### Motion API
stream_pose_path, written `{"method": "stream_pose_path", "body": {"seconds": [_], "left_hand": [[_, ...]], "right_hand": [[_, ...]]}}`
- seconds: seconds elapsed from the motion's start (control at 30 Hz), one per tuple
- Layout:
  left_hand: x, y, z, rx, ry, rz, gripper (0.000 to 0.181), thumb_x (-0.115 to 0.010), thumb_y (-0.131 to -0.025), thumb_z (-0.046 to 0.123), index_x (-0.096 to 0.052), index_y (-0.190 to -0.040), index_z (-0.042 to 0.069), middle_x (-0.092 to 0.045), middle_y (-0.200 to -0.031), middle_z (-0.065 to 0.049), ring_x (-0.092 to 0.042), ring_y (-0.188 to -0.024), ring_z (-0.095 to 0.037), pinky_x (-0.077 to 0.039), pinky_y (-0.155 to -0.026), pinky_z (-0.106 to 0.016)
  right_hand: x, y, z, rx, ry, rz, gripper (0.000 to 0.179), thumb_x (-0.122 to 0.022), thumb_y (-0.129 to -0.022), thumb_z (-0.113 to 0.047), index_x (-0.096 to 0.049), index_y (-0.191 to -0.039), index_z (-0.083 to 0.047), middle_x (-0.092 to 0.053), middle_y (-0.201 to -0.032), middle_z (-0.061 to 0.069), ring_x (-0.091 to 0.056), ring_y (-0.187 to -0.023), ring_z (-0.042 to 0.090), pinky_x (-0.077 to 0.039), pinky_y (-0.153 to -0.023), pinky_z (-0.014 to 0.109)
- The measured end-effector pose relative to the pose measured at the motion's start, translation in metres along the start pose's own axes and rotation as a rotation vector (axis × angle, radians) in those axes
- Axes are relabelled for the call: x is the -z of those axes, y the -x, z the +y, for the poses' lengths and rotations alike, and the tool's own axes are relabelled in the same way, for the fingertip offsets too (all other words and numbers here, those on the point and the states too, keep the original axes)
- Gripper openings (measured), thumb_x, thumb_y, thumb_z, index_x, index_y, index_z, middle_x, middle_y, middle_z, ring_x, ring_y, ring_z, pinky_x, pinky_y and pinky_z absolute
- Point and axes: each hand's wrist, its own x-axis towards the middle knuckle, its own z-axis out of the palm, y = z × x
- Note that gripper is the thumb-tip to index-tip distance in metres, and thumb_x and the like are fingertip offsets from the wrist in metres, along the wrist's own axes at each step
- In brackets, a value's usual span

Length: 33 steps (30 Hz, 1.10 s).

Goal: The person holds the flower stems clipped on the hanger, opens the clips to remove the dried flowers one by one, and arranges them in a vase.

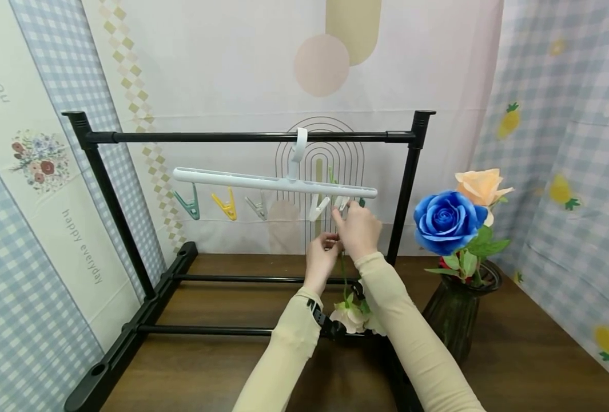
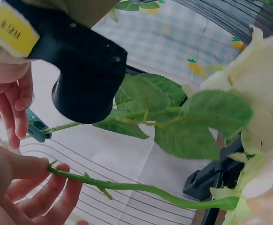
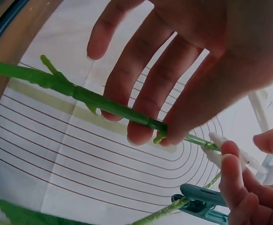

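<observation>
Pinching stem of head-down white rose below hanger: left hand. Right hand grips white clip at stem's end. Dark vase, right, holds blue rose, peach rose.

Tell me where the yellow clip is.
In the head view, the yellow clip hangs left of centre under the hanger, between a green clip and a grey clip.

- Ahead of you, a pale backdrop printed with arches and rounded shapes;
- to your left, a blue-checked cloth bearing lettering;
- to your right, a checked pineapple-print cloth;
- below you, a brown wood-grain tabletop
</observation>
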Motion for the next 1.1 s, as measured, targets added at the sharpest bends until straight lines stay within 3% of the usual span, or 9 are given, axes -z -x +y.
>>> {"method": "stream_pose_path", "body": {"seconds": [0.07, 0.23, 0.43, 0.7, 0.93, 1.1], "left_hand": [[0.001, 0.001, -0.001, -0.013, -0.001, 0.0, 0.014, -0.059, -0.084, 0.017, -0.064, -0.096, 0.01, -0.067, -0.085, -0.01, -0.061, -0.075, -0.018, -0.046, -0.061, -0.023], [0.003, 0.003, -0.001, 0.005, -0.014, -0.013, 0.012, -0.059, -0.085, 0.017, -0.064, -0.094, 0.011, -0.068, -0.083, -0.009, -0.063, -0.079, -0.027, -0.045, -0.06, -0.024], [0.005, 0.004, 0.002, 0.015, -0.012, -0.024, 0.011, -0.06, -0.084, 0.02, -0.065, -0.093, 0.014, -0.068, -0.081, -0.007, -0.063, -0.08, -0.028, -0.044, -0.06, -0.023], [0.006, 0.003, 0.004, 0.023, 0.024, -0.03, 0.012, -0.06, -0.085, 0.02, -0.065, -0.094, 0.013, -0.068, -0.082, -0.009, -0.064, -0.077, -0.027, -0.046, -0.06, -0.023], [0.008, -0.003, 0.006, 0.045, 0.007, 0.0, 0.014, -0.06, -0.084, 0.021, -0.064, -0.096, 0.014, -0.068, -0.085, -0.007, -0.063, -0.078, -0.023, -0.046, -0.063, -0.024], [0.012, -0.007, 0.006, 0.06, 0.069, 0.031, 0.018, -0.06, -0.084, 0.016, -0.063, -0.1, 0.007, -0.068, -0.087, -0.012, -0.064, -0.077, -0.028, -0.049, -0.062, -0.024]], "right_hand": [[-0.001, -0.001, 0.0, -0.023, -0.029, 0.022, 0.045, -0.052, -0.087, -0.043, -0.064, -0.1, -0.002, -0.058, -0.052, 0.011, -0.039, -0.036, 0.016, -0.025, -0.037, 0.024], [-0.004, -0.003, 0.005, -0.054, -0.075, 0.11, 0.043, -0.052, -0.085, -0.048, -0.066, -0.085, -0.007, -0.063, -0.057, 0.009, -0.05, -0.042, 0.021, -0.029, -0.04, 0.027], [-0.003, -0.005, 0.007, -0.031, -0.196, 0.211, 0.036, -0.058, -0.084, -0.04, -0.065, -0.071, -0.008, -0.065, -0.058, 0.008, -0.056, -0.047, 0.022, -0.033, -0.041, 0.029], [-0.002, -0.007, 0.007, -0.007, -0.3, 0.235, 0.033, -0.061, -0.083, -0.032, -0.067, -0.065, -0.005, -0.063, -0.054, 0.008, -0.055, -0.047, 0.021, -0.03, -0.042, 0.024], [0.001, -0.007, 0.007, 0.023, -0.368, 0.235, 0.031, -0.061, -0.083, -0.027, -0.069, -0.068, -0.002, -0.063, -0.053, 0.01, -0.053, -0.044, 0.021, -0.033, -0.043, 0.025], [0.001, -0.007, 0.009, 0.022, -0.378, 0.231, 0.032, -0.062, -0.083, -0.028, -0.07, -0.07, -0.001, -0.065, -0.057, 0.012, -0.057, -0.047, 0.022, -0.039, -0.046, 0.03]]}}
